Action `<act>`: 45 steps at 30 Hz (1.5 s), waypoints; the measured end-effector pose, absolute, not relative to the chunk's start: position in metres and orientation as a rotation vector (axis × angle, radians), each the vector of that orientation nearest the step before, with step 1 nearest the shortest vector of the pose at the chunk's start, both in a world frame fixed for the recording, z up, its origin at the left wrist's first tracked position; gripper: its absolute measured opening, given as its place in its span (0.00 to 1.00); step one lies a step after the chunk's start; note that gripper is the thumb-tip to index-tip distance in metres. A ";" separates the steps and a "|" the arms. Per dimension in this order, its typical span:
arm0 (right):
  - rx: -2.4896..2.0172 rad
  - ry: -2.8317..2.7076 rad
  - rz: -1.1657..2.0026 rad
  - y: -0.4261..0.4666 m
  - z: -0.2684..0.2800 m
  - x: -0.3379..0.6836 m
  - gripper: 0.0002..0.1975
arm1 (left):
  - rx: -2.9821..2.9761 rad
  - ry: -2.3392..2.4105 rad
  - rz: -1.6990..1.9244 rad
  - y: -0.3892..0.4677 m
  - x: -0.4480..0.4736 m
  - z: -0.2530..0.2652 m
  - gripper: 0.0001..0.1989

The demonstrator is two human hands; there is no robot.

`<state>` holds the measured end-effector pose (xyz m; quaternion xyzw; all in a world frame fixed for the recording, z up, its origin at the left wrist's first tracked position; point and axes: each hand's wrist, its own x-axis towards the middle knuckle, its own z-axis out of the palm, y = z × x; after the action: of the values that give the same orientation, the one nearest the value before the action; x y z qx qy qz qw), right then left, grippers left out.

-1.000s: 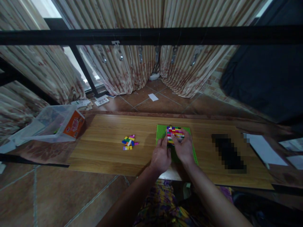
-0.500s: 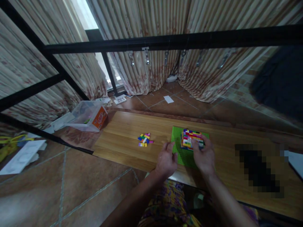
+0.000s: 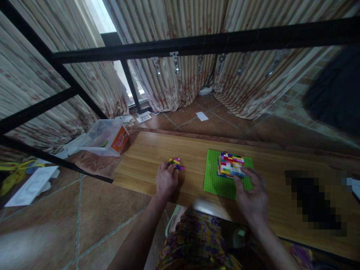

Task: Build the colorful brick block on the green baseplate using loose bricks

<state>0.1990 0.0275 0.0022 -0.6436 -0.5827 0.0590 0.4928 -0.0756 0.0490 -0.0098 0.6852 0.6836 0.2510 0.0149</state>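
My left hand (image 3: 167,180) reaches down onto a small pile of loose toy bricks (image 3: 176,161). Its fingers are bent together over the near bricks, and what lies under the fingertips is hidden. A green baseplate (image 3: 211,176) lies to the right, bearing a rectangular block of many-coloured bricks (image 3: 231,162) built up in layers. At the near right corner of that block is my right hand (image 3: 252,193). Its thumb and forefinger are apart, fingertips at the edge of the block, and no brick shows between them.
The wooden board (image 3: 152,150) carries everything. A clear plastic box (image 3: 104,140) with an orange label stands beyond its left end. Black metal bars (image 3: 197,45) cross in front of striped curtains. A pixelated dark patch (image 3: 315,200) covers something at the right.
My left hand has moved left from beside the baseplate to the loose bricks. My right hand has drawn back from the top of the built block toward its near right corner.
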 end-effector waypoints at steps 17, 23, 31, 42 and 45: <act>-1.502 -1.419 0.223 0.011 0.008 0.193 0.12 | 2.116 2.254 0.562 0.055 -0.080 0.002 0.12; -1.481 -1.405 0.284 0.008 0.009 0.188 0.12 | 2.169 2.231 0.410 0.063 -0.073 0.012 0.13; -1.496 -1.393 0.325 0.003 0.006 0.192 0.11 | 2.280 2.142 0.466 0.072 -0.078 0.007 0.10; -1.534 -1.391 0.335 0.002 0.006 0.194 0.12 | 2.266 1.905 0.689 0.084 -0.095 -0.004 0.07; -1.526 -1.391 0.336 0.002 0.006 0.194 0.12 | 2.229 1.802 0.805 0.084 -0.096 -0.006 0.08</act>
<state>0.1941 0.0025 0.0064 -0.6314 -0.5754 0.1392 0.5008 -0.0958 0.0838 -0.0063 0.7461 0.6033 0.2696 0.0821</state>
